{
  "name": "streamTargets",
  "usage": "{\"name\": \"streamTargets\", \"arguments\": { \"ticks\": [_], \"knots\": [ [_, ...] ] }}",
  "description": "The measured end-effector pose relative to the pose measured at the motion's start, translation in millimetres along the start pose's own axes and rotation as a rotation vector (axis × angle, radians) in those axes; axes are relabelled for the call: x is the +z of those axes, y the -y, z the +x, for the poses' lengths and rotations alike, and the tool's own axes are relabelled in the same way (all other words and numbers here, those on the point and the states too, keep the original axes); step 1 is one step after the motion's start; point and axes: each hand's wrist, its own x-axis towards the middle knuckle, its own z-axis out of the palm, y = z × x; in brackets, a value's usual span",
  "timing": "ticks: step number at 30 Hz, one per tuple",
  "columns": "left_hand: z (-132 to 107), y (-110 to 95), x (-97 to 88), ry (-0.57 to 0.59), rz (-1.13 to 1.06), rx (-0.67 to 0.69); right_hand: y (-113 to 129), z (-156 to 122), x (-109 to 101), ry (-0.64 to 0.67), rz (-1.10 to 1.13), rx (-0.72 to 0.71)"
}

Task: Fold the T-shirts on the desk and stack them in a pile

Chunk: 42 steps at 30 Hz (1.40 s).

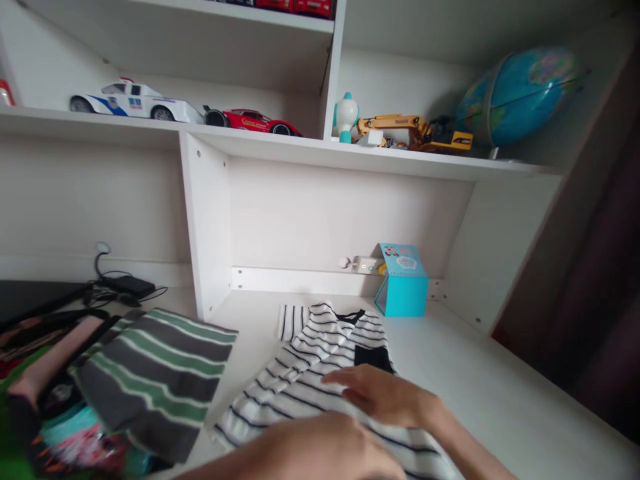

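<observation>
A white T-shirt [300, 373] with thin black stripes lies on the desk, its black-trimmed collar towards the back. One sleeve sticks out at the upper left, and a lengthwise crease runs down the left part of the body. My right hand [385, 397] is over the shirt just below its black chest pocket [373, 358], fingers pointing left and partly spread, with nothing visible in them. Nearer to me, my left hand [330, 447] reaches in from the lower left across the shirt's lower part. It is blurred and cut by the frame edge, so its fingers are hidden.
A green and grey striped garment [165, 373] lies on a heap of clothes [85, 433] at left. Behind are a black adapter with cables [127, 285] and a turquoise desk calendar [406, 293]. Toy cars [250, 121], a toy excavator [415, 130] and a globe [520, 100] stand on the shelf.
</observation>
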Motion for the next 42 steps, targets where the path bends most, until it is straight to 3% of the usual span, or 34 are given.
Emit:
{"name": "streamTargets", "arguments": {
  "ticks": [4,7,10,14,17,20,23,25,27,29,32,35,37,39,42],
  "knots": [
    [12.5,94.6,-8.9,-0.194,0.186,-0.296,-82.3,-50.2,31.9,-0.259,-0.144,0.459],
    [14.4,157.9,8.8,-0.246,0.315,-0.507,-120.5,-76.4,63.4,-0.335,-0.221,0.530],
    [11.8,185.8,26.7,-0.234,0.374,-0.533,-128.4,-85.0,77.6,-0.314,-0.201,0.537],
    [10.5,179.9,28.4,-0.220,0.436,-0.607,-121.1,-74.7,70.7,-0.341,-0.219,0.680],
    [9.4,171.2,16.7,-0.209,0.505,-0.820,-123.8,-65.4,62.0,-0.320,-0.141,0.750],
    [3.0,168.0,1.7,-0.201,0.540,-1.050,-137.1,-64.0,57.2,-0.458,0.039,0.722],
    [-5.4,161.3,-10.9,-0.148,0.499,-1.095,-151.0,-65.1,53.7,-0.577,0.277,0.698],
    [-6.9,149.3,-15.6,-0.098,0.429,-1.010,-151.7,-61.0,47.7,-0.570,0.429,0.672],
    [-1.2,130.7,-16.9,-0.101,0.309,-0.827,-138.5,-50.8,36.4,-0.586,0.525,0.615],
    [12.2,109.6,-15.5,-0.179,0.195,-0.553,-109.5,-36.4,21.4,-0.595,0.581,0.457],
    [39.1,88.0,-11.8,-0.332,0.129,-0.195,-53.7,-17.0,2.4,-0.488,0.656,0.125],
    [57.8,89.9,-10.4,-0.360,0.117,-0.153,-26.6,-12.0,-0.9,-0.469,0.683,0.024],
    [61.5,99.5,-10.9,-0.344,0.133,-0.232,-38.5,-17.1,6.7,-0.536,0.689,0.105],
    [61.3,107.8,-11.7,-0.351,0.114,-0.275,-67.2,-25.7,19.0,-0.588,0.656,0.274],
    [62.4,108.8,-13.3,-0.432,-0.047,-0.259,-111.1,-37.4,36.8,-0.502,0.626,0.528]
  ]
}}
